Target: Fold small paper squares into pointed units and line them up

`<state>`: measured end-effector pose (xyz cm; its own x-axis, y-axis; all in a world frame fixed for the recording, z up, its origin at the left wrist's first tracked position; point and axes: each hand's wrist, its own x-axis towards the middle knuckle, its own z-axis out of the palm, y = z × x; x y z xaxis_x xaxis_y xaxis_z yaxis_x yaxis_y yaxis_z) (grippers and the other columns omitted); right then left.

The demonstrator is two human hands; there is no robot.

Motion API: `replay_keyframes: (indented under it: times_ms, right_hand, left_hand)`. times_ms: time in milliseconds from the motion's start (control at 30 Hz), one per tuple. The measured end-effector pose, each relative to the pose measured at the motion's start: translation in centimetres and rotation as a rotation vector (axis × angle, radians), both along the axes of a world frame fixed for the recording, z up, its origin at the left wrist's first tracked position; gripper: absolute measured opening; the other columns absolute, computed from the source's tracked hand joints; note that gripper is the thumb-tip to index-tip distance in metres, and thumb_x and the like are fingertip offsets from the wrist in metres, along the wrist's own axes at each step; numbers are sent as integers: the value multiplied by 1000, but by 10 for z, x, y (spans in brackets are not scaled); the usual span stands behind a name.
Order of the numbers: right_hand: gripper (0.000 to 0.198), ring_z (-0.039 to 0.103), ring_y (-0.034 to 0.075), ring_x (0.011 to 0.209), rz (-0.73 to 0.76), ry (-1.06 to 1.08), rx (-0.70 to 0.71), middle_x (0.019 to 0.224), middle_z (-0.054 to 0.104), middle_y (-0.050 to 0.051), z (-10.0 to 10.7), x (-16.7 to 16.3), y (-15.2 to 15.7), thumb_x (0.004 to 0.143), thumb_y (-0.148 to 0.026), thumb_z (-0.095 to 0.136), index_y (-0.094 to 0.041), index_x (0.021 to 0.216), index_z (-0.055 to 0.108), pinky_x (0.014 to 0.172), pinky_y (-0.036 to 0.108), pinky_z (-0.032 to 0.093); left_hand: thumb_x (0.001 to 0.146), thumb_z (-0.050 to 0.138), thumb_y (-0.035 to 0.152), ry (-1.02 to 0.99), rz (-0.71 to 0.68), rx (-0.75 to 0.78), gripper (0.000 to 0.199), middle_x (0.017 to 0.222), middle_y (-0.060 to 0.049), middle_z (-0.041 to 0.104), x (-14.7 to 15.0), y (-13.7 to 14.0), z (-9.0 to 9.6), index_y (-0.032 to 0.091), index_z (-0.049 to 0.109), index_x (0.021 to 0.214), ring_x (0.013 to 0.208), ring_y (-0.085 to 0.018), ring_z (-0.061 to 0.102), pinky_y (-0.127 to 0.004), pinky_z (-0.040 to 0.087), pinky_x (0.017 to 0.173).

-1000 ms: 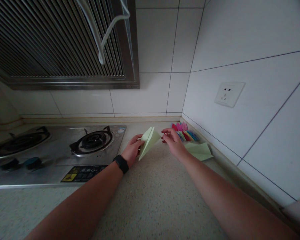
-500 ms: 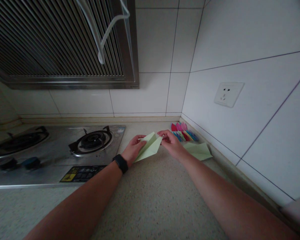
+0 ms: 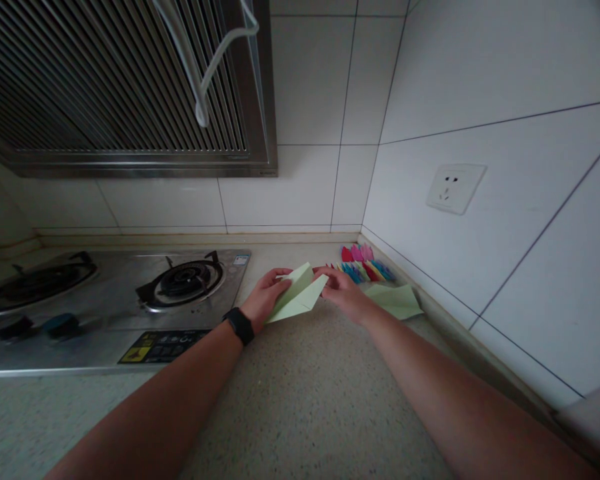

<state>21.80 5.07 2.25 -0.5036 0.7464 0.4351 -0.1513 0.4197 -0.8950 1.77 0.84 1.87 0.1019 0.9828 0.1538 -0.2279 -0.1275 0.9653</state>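
Observation:
A pale green sheet of folded paper (image 3: 300, 297) is held up above the counter, its upper edges parted into flaps. My left hand (image 3: 266, 297) pinches its left side, thumb on the near face and fingers behind. At its upper right corner, my right hand (image 3: 344, 292) has its fingers closed on the edge of a flap; the fingertips are partly hidden. Beyond my right wrist lies another pale green paper (image 3: 397, 301) on the counter. Small colourful folded pieces (image 3: 363, 263), pink, red, blue and yellow, stand in rows in the corner behind it.
To the left is a steel gas stove (image 3: 107, 340) with two burners and knobs. Above it hangs a range hood (image 3: 130, 163) with a white cable (image 3: 203, 100). A wall socket (image 3: 457, 189) sits on the right tiled wall. The speckled counter (image 3: 300, 400) spreads in front of me.
The flap at the paper's right has opened slightly further outward, and my right fingers have shifted a little on it. My left hand keeps its hold.

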Motion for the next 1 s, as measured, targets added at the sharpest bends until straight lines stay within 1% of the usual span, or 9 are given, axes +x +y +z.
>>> replay_keyframes:
  times_ms: [100, 167, 233, 333, 467, 567, 700, 867, 1000]
  right_hand:
    - [14, 59, 13, 73, -7, -85, -42, 79, 64, 0, -4, -1, 3, 74, -25, 67, -19, 86, 64, 72, 29, 49]
    - [15, 58, 12, 66, -56, -110, -51, 74, 62, 0, -5, 0, 5, 76, -30, 67, -18, 84, 64, 67, 27, 48]
    - [19, 57, 11, 64, -139, -92, -36, 72, 61, 0, -4, 1, 7, 77, -35, 67, -17, 81, 63, 63, 25, 47]
    - [24, 57, 11, 61, -302, -5, -9, 70, 60, 0, -2, 5, 13, 78, -41, 66, -17, 79, 62, 58, 24, 48]
    - [27, 58, 12, 57, -484, 69, -22, 75, 63, 2, -5, 10, 24, 78, -44, 64, -18, 83, 62, 51, 25, 49]
    - [29, 59, 13, 55, -520, 89, -63, 75, 64, 3, -8, 11, 28, 77, -45, 64, -17, 86, 63, 48, 24, 49]
    - [29, 57, 12, 53, -515, 112, -76, 71, 61, 1, -8, 10, 26, 76, -46, 64, -17, 83, 62, 47, 24, 49]
    - [31, 56, 14, 54, -535, 4, 16, 66, 58, 0, -5, 11, 21, 81, -49, 59, -19, 77, 60, 49, 25, 45]
    - [28, 58, 17, 72, -635, -124, 297, 83, 62, 5, 1, 12, 16, 82, -46, 58, -19, 84, 63, 64, 29, 48]
  left_hand:
    - [78, 65, 35, 35, 33, 2, 37, 83, -2, 63, -1, 1, -1, 19, 56, 110, 66, -13, 59, -23, 45, 58]
    - [79, 64, 34, 79, 85, 28, 36, 80, -1, 61, -2, 3, -2, 19, 57, 110, 65, -11, 56, -20, 43, 55]
    - [80, 63, 33, 118, 131, 63, 35, 82, 0, 58, -4, 5, -4, 21, 57, 112, 67, -10, 54, -18, 42, 53]
    - [83, 60, 36, 165, 159, 106, 37, 99, -4, 57, -8, 7, -5, 25, 57, 118, 79, -13, 56, -18, 46, 51]
    - [87, 54, 44, 281, 148, 296, 33, 116, -9, 54, -8, 4, -2, 22, 66, 108, 99, -20, 55, -23, 54, 58]
    - [83, 61, 41, 462, 155, 429, 29, 116, -10, 55, -7, 1, 0, 22, 70, 104, 97, -20, 57, -22, 53, 59]
    - [81, 64, 33, 638, 223, 478, 25, 106, -8, 61, -10, 6, -4, 23, 70, 103, 89, -17, 60, -21, 49, 55]
    - [84, 59, 39, 598, 246, 393, 26, 92, -7, 65, -15, 15, -13, 18, 71, 95, 76, -15, 59, -22, 48, 54]
    - [82, 58, 44, 504, 280, 284, 31, 77, -4, 63, -16, 16, -14, 17, 71, 92, 60, -12, 53, -22, 43, 48]
